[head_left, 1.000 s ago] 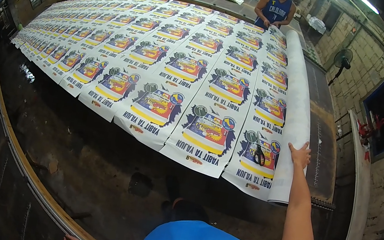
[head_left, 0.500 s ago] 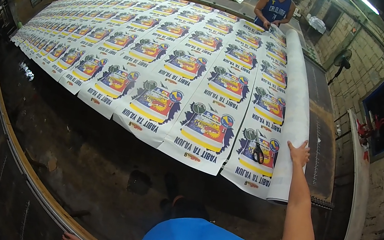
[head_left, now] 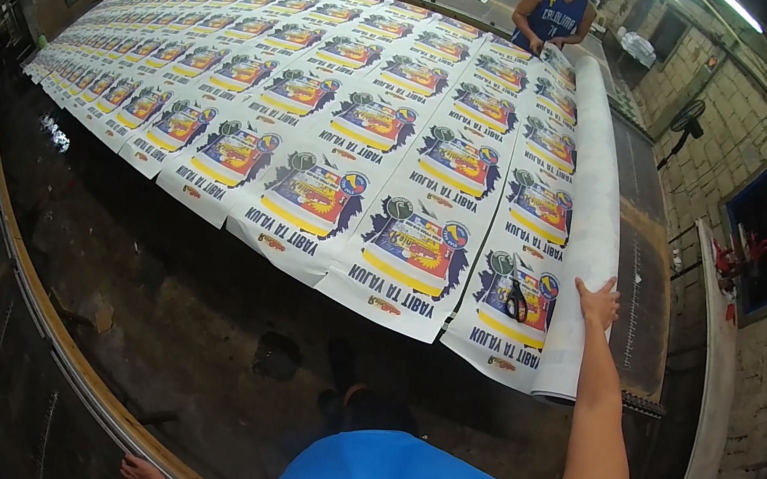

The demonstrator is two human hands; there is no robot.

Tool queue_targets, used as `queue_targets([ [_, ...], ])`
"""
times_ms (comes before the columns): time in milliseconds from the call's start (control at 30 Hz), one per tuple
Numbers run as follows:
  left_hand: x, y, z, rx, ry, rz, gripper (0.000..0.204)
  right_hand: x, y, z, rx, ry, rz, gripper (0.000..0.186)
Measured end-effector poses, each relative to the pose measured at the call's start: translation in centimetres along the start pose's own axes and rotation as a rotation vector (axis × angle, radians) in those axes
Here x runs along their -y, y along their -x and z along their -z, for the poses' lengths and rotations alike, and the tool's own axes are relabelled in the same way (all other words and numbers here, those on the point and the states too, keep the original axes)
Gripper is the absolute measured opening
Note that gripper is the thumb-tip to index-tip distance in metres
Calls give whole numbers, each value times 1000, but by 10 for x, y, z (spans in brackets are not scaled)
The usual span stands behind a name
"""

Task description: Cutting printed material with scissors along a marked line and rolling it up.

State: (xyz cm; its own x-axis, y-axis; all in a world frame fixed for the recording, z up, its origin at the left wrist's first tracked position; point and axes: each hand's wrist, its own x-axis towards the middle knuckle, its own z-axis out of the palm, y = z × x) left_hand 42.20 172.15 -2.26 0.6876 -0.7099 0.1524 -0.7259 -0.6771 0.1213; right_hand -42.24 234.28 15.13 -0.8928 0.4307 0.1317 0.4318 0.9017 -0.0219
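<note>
Plainly, right fingers (head_left: pixel 609 292) spread on the white roll (head_left: pixel 597 194) near black scissors (head_left: pixel 516 296), left fingers (head_left: pixel 132 471) unclear.

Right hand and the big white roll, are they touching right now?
Touching. The head view shows the right hand laid on the near part of the white roll, thumb against its surface.

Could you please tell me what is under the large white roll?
The printed sheet reaches the left side of the white roll, and the dark table shows along its right side. What lies directly beneath the roll is covered, so I cannot tell.
</note>
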Motion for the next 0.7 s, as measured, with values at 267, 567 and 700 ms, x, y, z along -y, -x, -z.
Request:
queue_targets([
  [267, 4, -4, 2, 65, 56, 38, 65, 4, 2, 0, 23, -5, 7, 110],
  [567, 3, -3, 5, 72, 82, 42, 65, 5, 3, 0, 24, 16, 6, 111],
  [700, 7, -3, 5, 84, 76, 44, 66, 8, 3, -1, 12, 15, 10, 112],
])
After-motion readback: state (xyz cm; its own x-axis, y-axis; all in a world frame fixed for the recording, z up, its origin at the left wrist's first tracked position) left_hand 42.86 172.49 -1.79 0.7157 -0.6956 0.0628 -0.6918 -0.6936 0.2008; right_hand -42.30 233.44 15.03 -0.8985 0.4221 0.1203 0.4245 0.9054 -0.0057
